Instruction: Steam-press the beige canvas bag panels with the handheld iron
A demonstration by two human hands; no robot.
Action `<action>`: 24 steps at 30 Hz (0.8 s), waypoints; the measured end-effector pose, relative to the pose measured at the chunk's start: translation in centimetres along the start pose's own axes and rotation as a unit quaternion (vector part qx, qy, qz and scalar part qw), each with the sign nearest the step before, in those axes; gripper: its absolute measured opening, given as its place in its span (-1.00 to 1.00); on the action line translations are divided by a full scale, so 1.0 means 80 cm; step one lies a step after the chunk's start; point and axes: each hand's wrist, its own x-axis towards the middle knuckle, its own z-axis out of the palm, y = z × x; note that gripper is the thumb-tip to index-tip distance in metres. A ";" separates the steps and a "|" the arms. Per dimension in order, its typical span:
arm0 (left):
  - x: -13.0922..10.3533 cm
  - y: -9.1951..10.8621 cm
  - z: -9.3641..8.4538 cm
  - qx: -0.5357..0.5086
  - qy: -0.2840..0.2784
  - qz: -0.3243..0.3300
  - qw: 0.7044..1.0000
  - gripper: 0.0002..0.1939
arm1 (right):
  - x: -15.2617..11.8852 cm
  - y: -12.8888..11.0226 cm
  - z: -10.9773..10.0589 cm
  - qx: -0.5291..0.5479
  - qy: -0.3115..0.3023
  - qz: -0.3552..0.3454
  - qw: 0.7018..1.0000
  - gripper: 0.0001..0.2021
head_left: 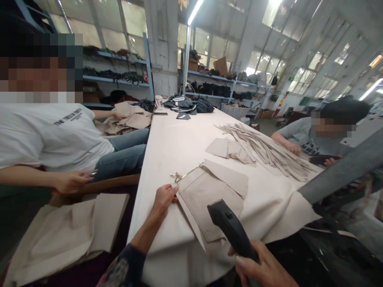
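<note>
Near the table's [167, 135] left edge, my left hand [164, 199] pinches cloth [211, 199], seemingly steadying it, my right hand [259, 263] closed round a clipper [231, 227].

Clipper [231, 225]: solid black. Cloth piece [209, 207] by left hand [165, 199]: plain beige. Table cover [179, 137]: pale cream, uniform. Strips [263, 151]: beige. Folded cloth [66, 235], lower left: beige. Left sleeve [119, 269]: dark navy, paler blotched pattern. Left co-worker's shirt [60, 135]: white, black lettering; trousers [122, 157]: denim blue. Right co-worker's shirt [295, 130]: grey, dark lettering. Shelf frame [148, 65]: light blue. Slanted post [344, 165]: grey. Cloth heap [205, 105], far table end: charcoal.
</note>
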 end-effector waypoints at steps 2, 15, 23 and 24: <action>0.000 -0.004 0.010 -0.051 -0.046 -0.007 0.998 -0.78 | 0.012 -0.012 0.010 0.042 -0.031 -0.018 0.998 -0.50; -0.009 -0.005 0.003 -0.229 -0.123 -0.095 0.961 -0.89 | 0.064 -0.070 0.058 0.043 -0.103 -0.036 0.993 -0.69; -0.006 -0.005 0.008 -0.244 -0.114 -0.106 0.957 -0.91 | 0.110 -0.097 0.079 -0.004 -0.111 -0.040 0.993 -0.69; -0.007 -0.003 0.009 -0.244 -0.117 -0.110 0.956 -0.91 | 0.116 -0.100 0.080 -0.003 -0.103 -0.052 0.993 -0.69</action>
